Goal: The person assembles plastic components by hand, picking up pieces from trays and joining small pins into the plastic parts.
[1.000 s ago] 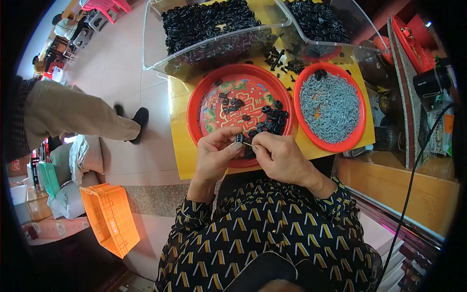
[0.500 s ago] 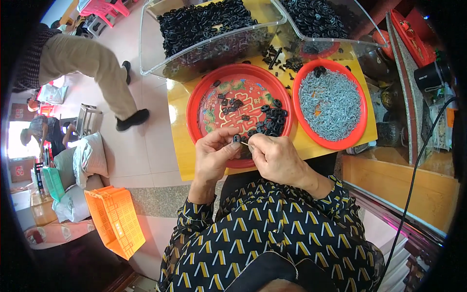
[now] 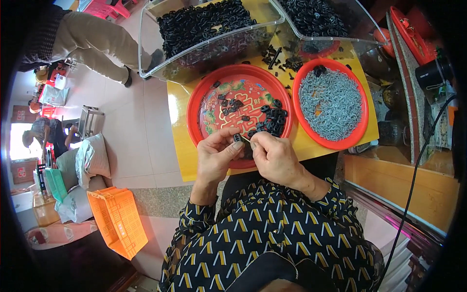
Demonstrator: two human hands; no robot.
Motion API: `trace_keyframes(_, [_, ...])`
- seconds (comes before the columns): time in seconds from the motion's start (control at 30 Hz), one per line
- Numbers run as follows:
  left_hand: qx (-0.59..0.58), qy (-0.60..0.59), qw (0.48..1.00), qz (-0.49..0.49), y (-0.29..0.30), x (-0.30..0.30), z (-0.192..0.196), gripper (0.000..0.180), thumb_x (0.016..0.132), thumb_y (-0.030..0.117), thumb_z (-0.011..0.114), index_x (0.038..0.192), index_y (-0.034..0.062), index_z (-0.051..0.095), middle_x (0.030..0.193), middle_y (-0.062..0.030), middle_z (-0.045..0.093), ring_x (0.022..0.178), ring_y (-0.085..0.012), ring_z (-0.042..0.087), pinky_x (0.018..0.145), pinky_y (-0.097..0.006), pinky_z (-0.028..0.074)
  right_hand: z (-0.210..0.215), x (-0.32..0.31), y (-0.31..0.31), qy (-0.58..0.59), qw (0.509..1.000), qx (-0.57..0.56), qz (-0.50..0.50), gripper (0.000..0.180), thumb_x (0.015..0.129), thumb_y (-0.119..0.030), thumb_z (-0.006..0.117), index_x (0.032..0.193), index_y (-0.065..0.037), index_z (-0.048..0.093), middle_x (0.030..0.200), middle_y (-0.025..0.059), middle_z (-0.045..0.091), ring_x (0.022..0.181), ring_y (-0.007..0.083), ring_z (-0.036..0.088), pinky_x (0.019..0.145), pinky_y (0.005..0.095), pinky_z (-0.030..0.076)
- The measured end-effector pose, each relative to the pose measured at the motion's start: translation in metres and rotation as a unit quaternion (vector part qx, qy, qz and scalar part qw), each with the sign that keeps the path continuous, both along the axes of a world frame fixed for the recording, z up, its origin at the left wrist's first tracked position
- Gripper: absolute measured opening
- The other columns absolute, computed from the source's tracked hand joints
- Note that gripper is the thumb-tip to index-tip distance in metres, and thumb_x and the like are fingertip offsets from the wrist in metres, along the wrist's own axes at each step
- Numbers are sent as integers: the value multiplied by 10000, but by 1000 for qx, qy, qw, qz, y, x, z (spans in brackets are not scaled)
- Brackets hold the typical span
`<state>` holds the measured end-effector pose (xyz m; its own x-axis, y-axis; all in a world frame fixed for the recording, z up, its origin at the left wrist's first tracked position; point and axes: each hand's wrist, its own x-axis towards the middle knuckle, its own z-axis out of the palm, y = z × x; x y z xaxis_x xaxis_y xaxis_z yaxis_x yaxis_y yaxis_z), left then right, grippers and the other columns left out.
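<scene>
Over the near rim of a red patterned tray [image 3: 197, 87], my left hand [image 3: 215, 153] pinches a small black oval plastic part [image 3: 237, 137] between thumb and fingers. Close against it, my right hand [image 3: 275, 155] is closed on a thin, pale, pin-like piece [image 3: 246, 140] whose tip meets the black part. What kind of piece it is does not show clearly. Black oval parts [image 3: 275, 119] lie heaped at the tray's right side, and smaller black pieces [image 3: 233, 104] are scattered in its middle. To the right, a red oval tray [image 3: 357, 131] holds many silvery screws [image 3: 331, 104].
Two clear plastic bins, one at the back left [image 3: 214, 51] and one at the back right [image 3: 335, 39], hold black parts. Loose black pieces [image 3: 275, 57] lie on the yellow table [image 3: 182, 158]. An orange crate [image 3: 119, 221] stands on the floor at left. A black cable [image 3: 413, 180] hangs at right.
At the far left a walking person has moved forward, beside the clear bin. My hands stay in nearly the same place, the right one shifting slightly at the black part.
</scene>
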<state>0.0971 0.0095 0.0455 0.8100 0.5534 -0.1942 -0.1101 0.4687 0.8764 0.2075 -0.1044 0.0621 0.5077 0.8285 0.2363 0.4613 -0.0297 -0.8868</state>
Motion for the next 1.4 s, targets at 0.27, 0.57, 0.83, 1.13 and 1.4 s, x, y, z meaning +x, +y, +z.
trace_keyframes(0.27, [16,11,1000,3,0,1,-1,282,753,-29,600,1029,-26,541,756,-59,590,632,-107,565,560,-208,474,0,4,-7,17,1000,-20,11,20,754,26,498,770,15,502,621,149,527,558,281,572,475,321,416])
trace_keyframes(0.57, [9,29,1000,-3,-3,1,2,293,750,-24,606,1034,-43,536,754,-66,588,641,-118,571,574,-216,484,1,8,-2,11,1000,-23,18,14,754,18,506,767,17,501,648,167,535,602,307,574,504,336,428])
trace_keyframes(0.83, [-11,22,1000,-7,5,1,-3,283,751,-27,599,1027,-39,542,729,-59,582,603,-116,556,541,-213,462,-1,15,0,-15,999,-37,19,42,759,20,498,799,24,509,667,174,552,593,308,581,508,344,434])
trace_keyframes(1.13, [16,6,1000,-3,2,0,2,292,757,-11,608,1040,-42,540,737,-51,577,645,-109,557,571,-221,471,1,17,15,-8,1000,21,-20,126,788,-13,501,895,26,556,686,88,579,577,155,560,531,238,429])
trace_keyframes(1.4, [63,25,998,5,3,-1,1,287,755,-20,607,1036,-50,553,754,-29,572,693,-79,539,623,-197,454,2,17,31,269,958,-81,50,117,827,-97,536,794,14,548,624,-23,503,552,14,428,473,172,361])
